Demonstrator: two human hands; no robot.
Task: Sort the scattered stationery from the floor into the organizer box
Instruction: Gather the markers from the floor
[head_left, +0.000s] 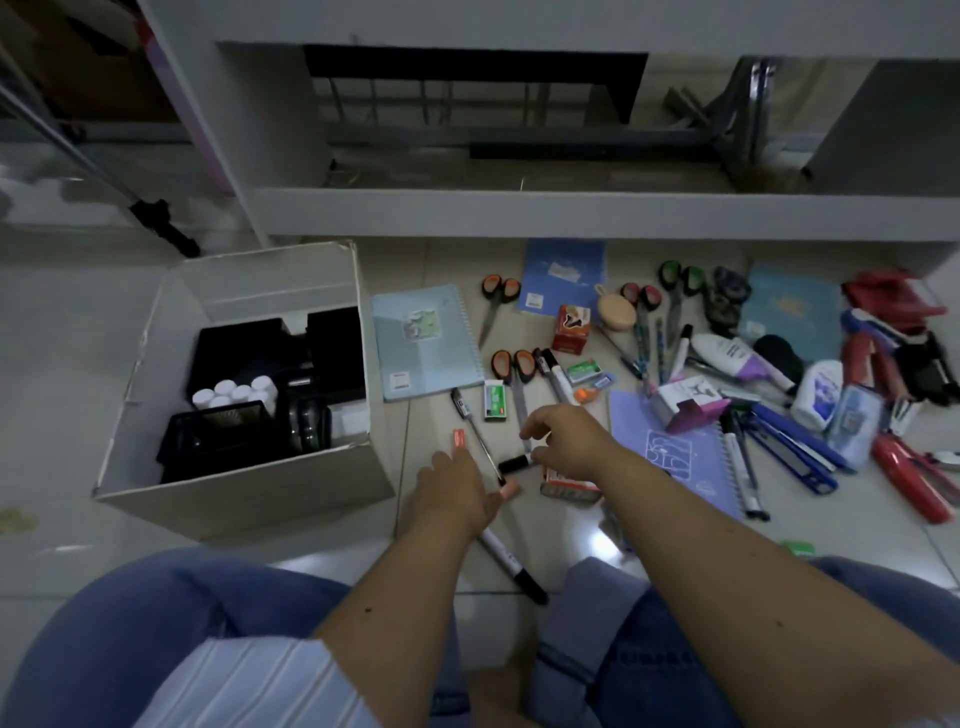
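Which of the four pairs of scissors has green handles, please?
The scissors furthest right, beside the red-handled pair; the two pairs on the left have orange handles.

You are in an office or study room. Indicators: pale glossy tiled floor (62, 322); white desk frame (467, 213) spanning the top of the frame; folded metal legs (748, 104) stored beneath it at upper right; stationery (701, 364) scattered at centre right; cardboard organizer box (260, 483) at left.

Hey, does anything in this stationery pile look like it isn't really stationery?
Yes: a white lotion-style bottle with a purple cap and a round beige sponge-like thing lie among the scissors and markers; neither looks like stationery.
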